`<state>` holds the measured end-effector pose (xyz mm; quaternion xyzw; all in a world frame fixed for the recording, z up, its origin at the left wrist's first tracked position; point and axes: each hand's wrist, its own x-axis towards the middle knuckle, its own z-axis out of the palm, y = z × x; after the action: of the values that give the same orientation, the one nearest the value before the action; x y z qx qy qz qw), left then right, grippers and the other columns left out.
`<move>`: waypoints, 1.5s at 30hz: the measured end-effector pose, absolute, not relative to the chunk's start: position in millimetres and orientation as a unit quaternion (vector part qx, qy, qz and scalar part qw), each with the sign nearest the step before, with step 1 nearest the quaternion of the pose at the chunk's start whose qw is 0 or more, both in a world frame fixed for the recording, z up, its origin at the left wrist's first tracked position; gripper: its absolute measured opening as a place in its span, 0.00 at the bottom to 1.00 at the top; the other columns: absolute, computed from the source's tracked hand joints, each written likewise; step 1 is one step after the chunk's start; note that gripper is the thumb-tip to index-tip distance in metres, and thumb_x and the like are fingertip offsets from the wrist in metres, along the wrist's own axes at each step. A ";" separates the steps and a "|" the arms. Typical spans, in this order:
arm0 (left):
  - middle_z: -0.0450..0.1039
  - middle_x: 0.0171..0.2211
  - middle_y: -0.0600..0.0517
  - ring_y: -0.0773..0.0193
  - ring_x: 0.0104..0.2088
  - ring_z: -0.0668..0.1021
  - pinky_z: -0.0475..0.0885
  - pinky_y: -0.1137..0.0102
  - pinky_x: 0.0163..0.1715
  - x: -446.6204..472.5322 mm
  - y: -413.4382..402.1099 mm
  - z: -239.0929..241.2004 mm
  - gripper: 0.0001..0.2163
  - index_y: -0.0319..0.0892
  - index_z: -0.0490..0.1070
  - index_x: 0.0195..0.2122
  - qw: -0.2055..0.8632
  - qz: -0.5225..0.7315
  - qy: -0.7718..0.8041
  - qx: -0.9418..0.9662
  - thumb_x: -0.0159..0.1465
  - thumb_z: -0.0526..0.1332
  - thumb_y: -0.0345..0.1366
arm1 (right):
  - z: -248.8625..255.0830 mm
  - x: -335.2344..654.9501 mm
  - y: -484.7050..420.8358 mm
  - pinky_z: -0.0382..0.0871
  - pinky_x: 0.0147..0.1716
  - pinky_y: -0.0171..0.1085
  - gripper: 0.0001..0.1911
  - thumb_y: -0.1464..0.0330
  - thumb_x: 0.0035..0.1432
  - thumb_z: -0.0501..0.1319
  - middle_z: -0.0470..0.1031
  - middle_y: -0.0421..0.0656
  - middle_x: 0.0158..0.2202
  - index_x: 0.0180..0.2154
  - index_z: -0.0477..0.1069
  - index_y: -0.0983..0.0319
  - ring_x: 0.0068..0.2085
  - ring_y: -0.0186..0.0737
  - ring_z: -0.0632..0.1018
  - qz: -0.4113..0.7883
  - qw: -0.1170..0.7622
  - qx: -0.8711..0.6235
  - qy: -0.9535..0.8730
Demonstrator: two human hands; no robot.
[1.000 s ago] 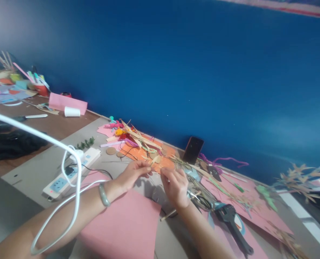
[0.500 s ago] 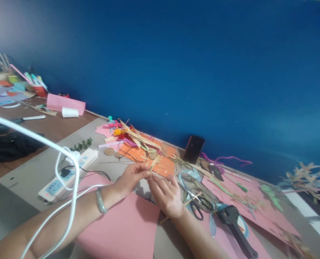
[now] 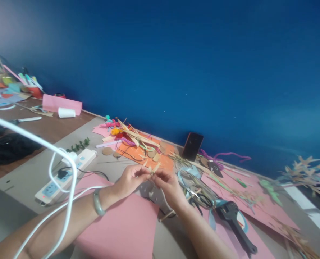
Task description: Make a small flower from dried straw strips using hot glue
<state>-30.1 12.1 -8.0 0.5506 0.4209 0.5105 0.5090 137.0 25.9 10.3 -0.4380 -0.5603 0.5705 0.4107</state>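
Both of my hands meet over the table's middle. My left hand [image 3: 130, 180], with a green bangle on its wrist, pinches a thin tan straw strip [image 3: 155, 167]. My right hand [image 3: 168, 184] pinches the same strip from the other side, fingers closed. Under my arms lies a pink paper sheet [image 3: 122, 226]. Just beyond my fingers sits an orange sheet [image 3: 149, 160] strewn with straw pieces and small round discs.
A white power strip [image 3: 65, 172] lies at left, and a white cable [image 3: 54, 180] loops over my left arm. Scissors [image 3: 200, 199] and a black glue gun [image 3: 235, 225] lie to the right. A dark phone [image 3: 192, 146] leans on the blue wall. Craft clutter fills the far left.
My right hand drew in from the right to meet my left hand, and both now pinch the straw strip. The view shifted slightly.
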 end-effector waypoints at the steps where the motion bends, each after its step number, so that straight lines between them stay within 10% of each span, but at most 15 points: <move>1: 0.76 0.29 0.51 0.65 0.30 0.75 0.68 0.72 0.33 -30.4 12.3 -8.4 0.08 0.38 0.75 0.32 0.507 0.511 0.422 0.551 0.58 0.65 0.38 | 10.3 136.1 25.7 0.58 0.23 0.31 0.10 0.63 0.48 0.68 0.70 0.37 0.22 0.30 0.75 0.63 0.22 0.30 0.66 0.574 0.406 -0.437 -0.561; 27: 0.77 0.28 0.49 0.64 0.31 0.75 0.68 0.71 0.34 -27.9 9.6 -0.7 0.09 0.38 0.76 0.31 0.562 0.542 0.424 0.459 0.55 0.67 0.39 | 19.9 138.0 24.4 0.69 0.40 0.41 0.16 0.57 0.49 0.68 0.80 0.45 0.27 0.29 0.76 0.64 0.32 0.42 0.79 0.584 0.414 -0.466 -0.521; 45: 0.75 0.26 0.51 0.66 0.28 0.72 0.66 0.72 0.30 -26.5 7.6 -11.6 0.09 0.39 0.76 0.28 0.532 0.532 0.419 0.509 0.55 0.68 0.40 | 20.0 138.2 23.0 0.59 0.29 0.35 0.17 0.55 0.53 0.64 0.66 0.37 0.18 0.27 0.76 0.62 0.24 0.34 0.66 0.531 0.416 -0.487 -0.555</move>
<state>-26.5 7.6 -11.6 0.5086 0.4189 0.5318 0.5320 138.2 23.0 20.0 -0.4866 -0.5549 0.5312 0.4162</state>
